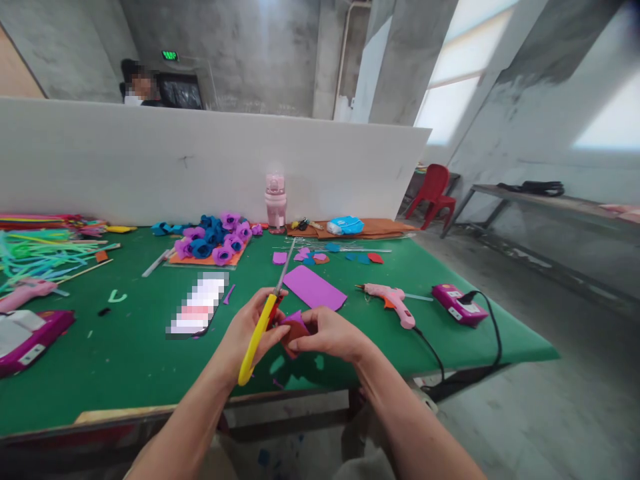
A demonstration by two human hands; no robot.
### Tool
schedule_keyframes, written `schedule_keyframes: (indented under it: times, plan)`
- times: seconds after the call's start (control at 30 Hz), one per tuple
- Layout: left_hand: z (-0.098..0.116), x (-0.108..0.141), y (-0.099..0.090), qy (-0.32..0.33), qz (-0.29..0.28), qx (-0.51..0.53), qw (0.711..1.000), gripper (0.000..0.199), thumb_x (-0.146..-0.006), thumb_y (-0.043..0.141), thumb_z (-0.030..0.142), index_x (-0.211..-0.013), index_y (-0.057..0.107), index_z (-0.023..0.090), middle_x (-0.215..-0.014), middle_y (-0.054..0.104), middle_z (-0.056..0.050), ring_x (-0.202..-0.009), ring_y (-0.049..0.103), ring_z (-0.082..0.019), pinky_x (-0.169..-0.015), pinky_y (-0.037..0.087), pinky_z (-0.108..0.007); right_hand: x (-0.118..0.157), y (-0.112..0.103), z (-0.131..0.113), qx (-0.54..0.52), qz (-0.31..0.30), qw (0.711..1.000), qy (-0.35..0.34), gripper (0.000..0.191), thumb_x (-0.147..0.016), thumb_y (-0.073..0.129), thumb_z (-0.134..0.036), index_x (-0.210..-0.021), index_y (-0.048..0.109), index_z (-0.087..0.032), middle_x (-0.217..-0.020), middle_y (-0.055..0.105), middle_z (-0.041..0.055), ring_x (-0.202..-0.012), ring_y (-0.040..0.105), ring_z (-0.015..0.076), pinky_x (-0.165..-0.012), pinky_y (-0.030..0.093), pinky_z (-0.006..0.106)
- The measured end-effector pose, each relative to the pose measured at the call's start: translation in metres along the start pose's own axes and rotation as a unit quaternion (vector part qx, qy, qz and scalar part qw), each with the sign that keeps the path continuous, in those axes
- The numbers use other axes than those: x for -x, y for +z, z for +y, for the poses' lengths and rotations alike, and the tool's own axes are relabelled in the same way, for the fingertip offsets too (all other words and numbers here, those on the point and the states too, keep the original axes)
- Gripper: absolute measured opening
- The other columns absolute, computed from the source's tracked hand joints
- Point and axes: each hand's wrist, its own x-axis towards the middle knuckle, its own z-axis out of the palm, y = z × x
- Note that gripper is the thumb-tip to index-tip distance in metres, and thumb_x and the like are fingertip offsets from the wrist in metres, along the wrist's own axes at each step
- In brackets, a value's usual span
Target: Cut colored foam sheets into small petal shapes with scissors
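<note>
While left hand [245, 325] holds scissors [257, 339], bottle [276, 205] stands upright

The left forearm [195, 407] and right forearm [400, 400], both bare, slant inward across the near edge of the desk [125, 373]. The left hand [253, 323] is curled, thumb extended toward the right hand [331, 333], whose bent fingers [316, 321] and thumb are pinched.

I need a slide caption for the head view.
Left hand, carrying yellow-handled scissors, and right hand hold brown and purple material above green tabletop.
</note>
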Motion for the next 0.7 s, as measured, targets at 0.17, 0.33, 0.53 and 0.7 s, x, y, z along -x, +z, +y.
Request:
schedule_keyframes:
  times: [0.17,0.33,0.53,0.7]
  plan:
    - [-0.005,-0.004,0.003,-0.003,0.079,0.028,0.997,0.045,-0.069,0.070,0.025,-0.110,0.052,0.022,-0.077,0.058,0.004,-0.072,0.059,-0.013,-0.067,0.049,-0.023,-0.001,-0.005,0.000,0.035,0.053,0.998,0.006,0.018,-0.065,0.071,-0.032,-0.071,0.069,-0.014,-0.060,0.062,-0.0023,-0.054,0.048,0.0096,-0.052,0.032,0.023]
    - [-0.016,-0.010,0.006,-0.026,0.144,0.137,0.980,0.056,-0.067,0.074,0.029,-0.117,0.049,0.022,-0.078,0.061,0.004,-0.071,0.062,-0.013,-0.065,0.049,-0.022,-0.002,-0.011,0.003,-0.008,0.073,0.997,-0.006,0.031,-0.060,0.078,-0.033,-0.084,0.071,-0.014,-0.064,0.063,-0.0025,-0.056,0.050,0.0096,-0.053,0.034,0.022]
    - [-0.015,-0.016,0.005,-0.021,0.208,0.175,0.962,0.060,-0.061,0.079,0.026,-0.115,0.051,0.021,-0.075,0.059,0.005,-0.065,0.061,-0.010,-0.061,0.048,-0.020,-0.005,-0.021,0.008,-0.084,0.125,0.988,-0.016,0.031,-0.062,0.076,-0.044,-0.072,0.069,-0.015,-0.061,0.065,0.0009,-0.059,0.059,0.0122,-0.066,0.046,0.027]
    - [-0.016,-0.018,0.008,-0.011,0.192,0.162,0.968,0.060,-0.062,0.078,0.028,-0.115,0.051,0.021,-0.075,0.059,0.004,-0.066,0.062,-0.012,-0.059,0.048,-0.020,-0.017,-0.023,0.013,-0.208,0.293,0.932,-0.046,0.038,-0.058,0.077,-0.050,-0.080,0.069,-0.019,-0.078,0.068,0.0031,-0.065,0.060,0.0120,-0.066,0.047,0.025]
